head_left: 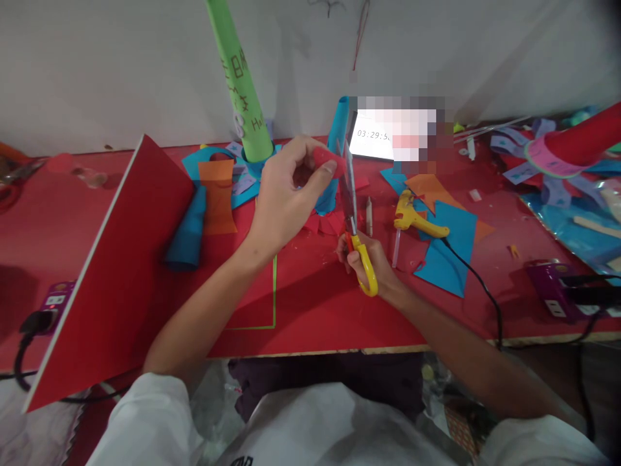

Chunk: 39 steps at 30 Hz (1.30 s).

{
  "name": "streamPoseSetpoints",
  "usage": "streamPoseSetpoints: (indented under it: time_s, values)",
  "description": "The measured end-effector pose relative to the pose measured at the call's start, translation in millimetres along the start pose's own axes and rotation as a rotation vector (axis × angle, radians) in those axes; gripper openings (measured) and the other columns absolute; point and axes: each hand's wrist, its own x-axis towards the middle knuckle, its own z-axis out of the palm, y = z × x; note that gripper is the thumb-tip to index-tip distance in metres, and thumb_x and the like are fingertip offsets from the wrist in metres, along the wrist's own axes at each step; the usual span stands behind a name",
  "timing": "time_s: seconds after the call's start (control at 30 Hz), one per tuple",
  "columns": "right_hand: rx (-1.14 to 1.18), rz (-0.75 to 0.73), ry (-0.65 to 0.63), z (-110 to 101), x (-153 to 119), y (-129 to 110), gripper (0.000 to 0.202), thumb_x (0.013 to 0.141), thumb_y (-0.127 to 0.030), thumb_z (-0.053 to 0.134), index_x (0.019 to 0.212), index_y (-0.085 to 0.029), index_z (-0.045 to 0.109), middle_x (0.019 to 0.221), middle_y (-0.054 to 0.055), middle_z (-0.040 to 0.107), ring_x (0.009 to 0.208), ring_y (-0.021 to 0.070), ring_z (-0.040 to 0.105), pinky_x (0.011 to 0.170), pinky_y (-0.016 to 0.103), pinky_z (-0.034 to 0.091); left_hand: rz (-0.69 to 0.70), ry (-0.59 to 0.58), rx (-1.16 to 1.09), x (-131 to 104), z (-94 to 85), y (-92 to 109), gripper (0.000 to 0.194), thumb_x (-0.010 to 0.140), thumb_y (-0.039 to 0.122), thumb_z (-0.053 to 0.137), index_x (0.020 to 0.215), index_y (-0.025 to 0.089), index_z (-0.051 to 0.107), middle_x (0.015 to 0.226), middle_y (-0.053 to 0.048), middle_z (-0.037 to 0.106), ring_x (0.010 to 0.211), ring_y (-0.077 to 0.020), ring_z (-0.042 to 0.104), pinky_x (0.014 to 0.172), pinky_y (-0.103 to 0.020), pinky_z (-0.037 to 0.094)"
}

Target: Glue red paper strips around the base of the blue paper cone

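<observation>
My left hand pinches a small piece of red paper between thumb and fingers, held up above the table. My right hand grips a pair of scissors with yellow handles, blades pointing up. The blades are at the right edge of the red paper; whether they have cut into it I cannot tell. Behind the hands stands a rolled blue paper tube. Red paper scraps lie on the table below the hands.
A yellow glue gun lies on blue paper at right, its cord trailing over the front edge. A red board leans upright at left beside a blue cone. A tall green paper tube and a lit screen stand behind.
</observation>
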Motion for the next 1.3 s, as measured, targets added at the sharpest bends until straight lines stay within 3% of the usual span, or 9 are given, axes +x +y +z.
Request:
streamPoseSetpoints:
  time_s: [0.27, 0.53, 0.67, 0.83, 1.03, 1.13, 1.3]
  values:
    - [0.02, 0.005, 0.024, 1, 1, -5, 0.072, 0.08, -0.095, 0.054, 0.082, -0.023, 0.053, 0.073, -0.001, 0.055, 0.059, 0.0123, 0.048, 0.05, 0.027, 0.039, 0.002, -0.016, -0.013, 0, 0.4, -1, 0.024, 0.097, 0.043, 0.075, 0.086, 0.023, 0.067, 0.079, -0.003, 0.063, 0.075, -0.0171, 0.064, 0.067, -0.031, 0.056]
    - [0.01, 0.019, 0.018, 0, 1, -3, 0.073, 0.079, -0.096, 0.053, 0.083, -0.023, 0.054, 0.067, -0.003, 0.052, 0.055, 0.0117, 0.046, 0.047, 0.026, 0.036, 0.003, -0.017, -0.001, 1, 1.1, -1, 0.023, 0.097, 0.037, 0.074, 0.083, 0.023, 0.064, 0.076, -0.001, 0.06, 0.071, -0.0156, 0.062, 0.067, -0.03, 0.055]
    - [0.004, 0.081, 0.052, 1, -1, -1, 0.073, 0.075, -0.096, 0.059, 0.077, -0.024, 0.051, 0.061, -0.004, 0.049, 0.051, 0.0114, 0.044, 0.043, 0.026, 0.033, -0.015, -0.009, -0.012, 1, 1.2, 0, 0.024, 0.096, 0.04, 0.076, 0.083, 0.023, 0.064, 0.076, -0.001, 0.058, 0.074, -0.0164, 0.063, 0.067, -0.03, 0.055]
    - [0.118, 0.106, 0.062, 1, -3, 1, 0.067, 0.079, -0.091, 0.062, 0.077, -0.025, 0.05, 0.054, -0.006, 0.045, 0.041, 0.01, 0.04, 0.038, 0.027, 0.03, -0.039, -0.015, -0.066, 1, 0.1, -1, 0.03, 0.096, 0.048, 0.075, 0.087, 0.024, 0.06, 0.078, -0.001, 0.056, 0.077, -0.0177, 0.064, 0.067, -0.031, 0.055]
    - [0.223, -0.008, 0.074, 6, 7, 1, 0.071, 0.073, -0.092, 0.067, 0.092, -0.025, 0.057, 0.078, -0.001, 0.058, 0.06, 0.0118, 0.052, 0.045, 0.025, 0.039, -0.039, -0.017, -0.091, 2, 2.3, -3, 0.037, 0.094, 0.052, 0.076, 0.089, 0.024, 0.053, 0.081, 0.0, 0.054, 0.081, -0.0176, 0.066, 0.07, -0.029, 0.055]
    - [0.216, 0.001, 0.062, 8, 9, 6, 0.069, 0.075, -0.09, 0.067, 0.093, -0.025, 0.055, 0.084, 0.0, 0.058, 0.067, 0.0127, 0.057, 0.045, 0.023, 0.038, -0.022, -0.029, -0.085, 2, 2.8, -4, 0.035, 0.094, 0.048, 0.076, 0.087, 0.024, 0.052, 0.08, 0.0, 0.054, 0.077, -0.0161, 0.063, 0.067, -0.029, 0.053]
    - [0.17, -0.01, 0.038, -1, 2, 13, 0.068, 0.08, -0.09, 0.062, 0.094, -0.024, 0.056, 0.079, -0.001, 0.056, 0.06, 0.0098, 0.049, 0.046, 0.025, 0.039, 0.025, -0.048, -0.068, 0, 1.6, -1, 0.032, 0.094, 0.043, 0.076, 0.085, 0.023, 0.052, 0.079, 0.0, 0.053, 0.071, -0.0137, 0.058, 0.064, -0.028, 0.048]
